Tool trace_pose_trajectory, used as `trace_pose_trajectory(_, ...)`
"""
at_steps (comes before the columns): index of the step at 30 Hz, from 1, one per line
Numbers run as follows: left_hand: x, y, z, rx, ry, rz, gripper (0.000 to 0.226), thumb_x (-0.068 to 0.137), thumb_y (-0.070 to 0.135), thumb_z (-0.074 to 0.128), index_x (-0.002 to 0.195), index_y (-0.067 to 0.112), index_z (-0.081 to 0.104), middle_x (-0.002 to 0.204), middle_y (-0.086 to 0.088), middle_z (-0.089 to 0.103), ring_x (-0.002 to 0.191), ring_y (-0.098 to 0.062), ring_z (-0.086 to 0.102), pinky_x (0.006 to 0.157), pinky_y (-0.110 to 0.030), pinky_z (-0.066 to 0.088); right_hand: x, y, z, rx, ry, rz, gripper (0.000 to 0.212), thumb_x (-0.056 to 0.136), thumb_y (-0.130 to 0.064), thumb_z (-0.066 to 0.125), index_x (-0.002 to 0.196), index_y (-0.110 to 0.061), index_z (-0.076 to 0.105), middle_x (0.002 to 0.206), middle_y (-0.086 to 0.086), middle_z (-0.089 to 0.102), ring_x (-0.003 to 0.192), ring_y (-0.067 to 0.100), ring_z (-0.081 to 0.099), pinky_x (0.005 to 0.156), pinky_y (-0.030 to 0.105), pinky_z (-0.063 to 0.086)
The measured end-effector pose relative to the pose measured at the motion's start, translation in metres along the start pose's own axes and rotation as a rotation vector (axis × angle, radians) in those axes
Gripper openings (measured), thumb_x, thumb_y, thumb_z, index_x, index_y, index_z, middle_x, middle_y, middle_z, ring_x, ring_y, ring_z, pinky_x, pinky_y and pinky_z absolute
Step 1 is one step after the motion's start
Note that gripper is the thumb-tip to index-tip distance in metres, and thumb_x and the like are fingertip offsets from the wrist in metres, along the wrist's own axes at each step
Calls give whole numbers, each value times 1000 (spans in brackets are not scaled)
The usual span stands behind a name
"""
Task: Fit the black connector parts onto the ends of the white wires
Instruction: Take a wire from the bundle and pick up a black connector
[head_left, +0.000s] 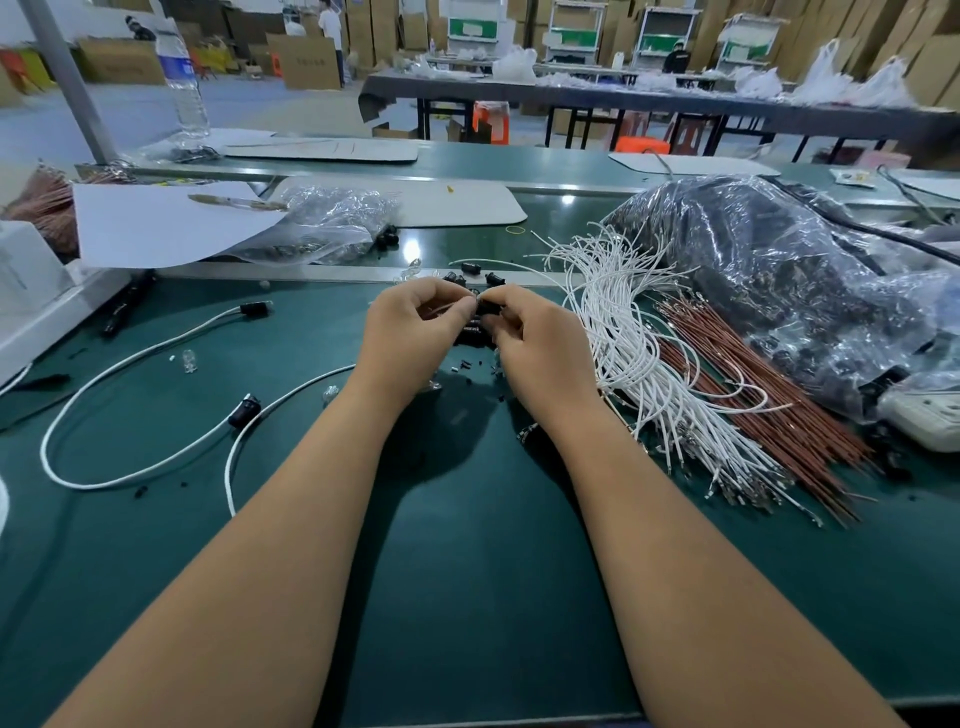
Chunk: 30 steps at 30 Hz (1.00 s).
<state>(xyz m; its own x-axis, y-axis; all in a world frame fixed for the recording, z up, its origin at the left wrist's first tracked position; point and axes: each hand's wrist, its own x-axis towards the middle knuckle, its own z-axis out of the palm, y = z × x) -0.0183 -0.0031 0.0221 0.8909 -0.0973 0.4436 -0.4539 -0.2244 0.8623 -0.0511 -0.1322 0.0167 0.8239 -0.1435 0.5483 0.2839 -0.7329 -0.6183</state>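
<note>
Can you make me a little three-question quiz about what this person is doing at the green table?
1. True or false: the bundle of white wires lies on the side of the person's right hand.
2. Which lies farther right on the green table: A) white wires, B) reddish-brown wires?
3. Fill in: both hands meet over a small ____ connector part.

Key
1. True.
2. B.
3. Black; the left hand and right hand both pinch it.
</note>
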Motion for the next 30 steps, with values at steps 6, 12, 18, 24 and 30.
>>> trace_pose_trajectory(6,1,2,-3,-128,51,-40,3,85,8,71,85,11,71,71,8,68,62,8,60,64,-7,46,2,2,0,-5,47,22,23,87,-17,68,109,-21,65,76,-16,58,70,7,53,65,23,41)
trace_pose_trajectory(12,4,-3,-6,-170,98,-59,6,87,12,70,87,19,71,74,9,69,66,5,60,69,-10,49,0,-2,-3,33,137,12,6,85,-11,68,90,-15,67,73,-12,60,71,8,59,67,26,51)
trace_pose_trajectory(18,6,-5,-7,-151,94,-63,13,88,15,68,83,27,70,75,10,69,68,4,61,69,-10,49,0,-4,-5,32,199,-14,4,86,-10,68,89,-12,68,79,-5,66,73,11,61,67,27,52)
trace_pose_trajectory(24,7,-7,-8,-158,53,-90,10,88,16,68,82,23,69,72,6,67,63,1,58,66,-12,48,2,-3,-6,55,217,10,7,92,-11,63,93,-10,70,83,-2,68,76,11,59,68,20,45)
trace_pose_trajectory(30,6,-4,-9,-103,7,-51,8,90,11,65,87,18,67,74,4,63,63,2,54,65,-12,46,5,-5,-7,286,178,143,11,91,-7,61,87,-17,65,80,-3,66,71,15,62,71,29,53)
